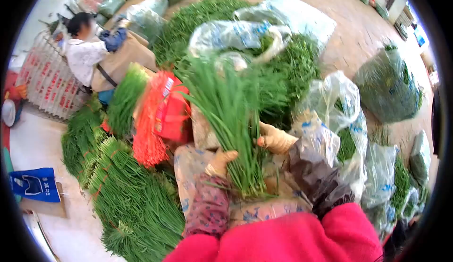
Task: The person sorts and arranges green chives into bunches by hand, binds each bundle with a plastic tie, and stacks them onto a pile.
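Observation:
Upright before my lap stands a loose bunch of chives (236, 134), its leaf tips blurred by motion and its stem ends pointing down. On its left side, my gloved left hand (222, 163) is closed around the lower stems. My gloved right hand (277, 139) grips the bunch from the right, slightly higher, its fingertips partly hidden by the leaves. A patterned plastic sheet (193, 163) covers my lap below. Left of the bunch, a bundle of orange-red ties (150, 130) lies beside a red packet (173, 116).
Tied chive bundles (137, 200) are piled at my left. A large heap of loose greens (203, 14) and clear plastic bags (292, 19) lie ahead. Stuffed bags (389, 87) stand on the right. A co-worker (89, 49) sits at the upper left.

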`<state>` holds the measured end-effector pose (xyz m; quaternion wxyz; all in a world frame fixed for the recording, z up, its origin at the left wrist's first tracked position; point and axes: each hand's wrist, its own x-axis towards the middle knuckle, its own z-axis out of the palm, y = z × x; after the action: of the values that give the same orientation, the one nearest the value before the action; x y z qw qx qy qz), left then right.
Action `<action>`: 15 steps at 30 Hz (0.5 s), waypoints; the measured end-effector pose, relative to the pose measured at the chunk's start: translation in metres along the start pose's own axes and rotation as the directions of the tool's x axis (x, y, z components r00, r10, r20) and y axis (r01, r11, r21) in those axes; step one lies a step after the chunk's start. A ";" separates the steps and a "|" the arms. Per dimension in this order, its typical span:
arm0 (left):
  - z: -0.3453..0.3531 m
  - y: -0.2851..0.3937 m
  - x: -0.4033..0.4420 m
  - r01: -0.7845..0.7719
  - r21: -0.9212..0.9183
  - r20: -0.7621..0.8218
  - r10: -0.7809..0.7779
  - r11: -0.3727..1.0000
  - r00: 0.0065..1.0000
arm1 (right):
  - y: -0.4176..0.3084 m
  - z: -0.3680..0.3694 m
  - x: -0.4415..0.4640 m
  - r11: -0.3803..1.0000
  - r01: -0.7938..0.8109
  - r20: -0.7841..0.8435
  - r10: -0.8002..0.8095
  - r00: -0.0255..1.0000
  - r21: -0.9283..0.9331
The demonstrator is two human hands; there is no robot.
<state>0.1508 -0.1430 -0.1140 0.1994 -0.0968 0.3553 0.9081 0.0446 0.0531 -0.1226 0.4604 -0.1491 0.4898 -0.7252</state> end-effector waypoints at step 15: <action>-0.111 0.038 0.105 -0.227 0.972 0.229 0.490 -0.065 0.841 | -0.047 0.001 0.094 0.637 0.308 0.126 -0.315 0.941 -0.706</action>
<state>0.0433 -0.2133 -0.2059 -0.0740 0.0764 0.9029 0.4164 -0.0289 -0.0197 -0.1041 0.2313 -0.3953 0.7020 -0.5453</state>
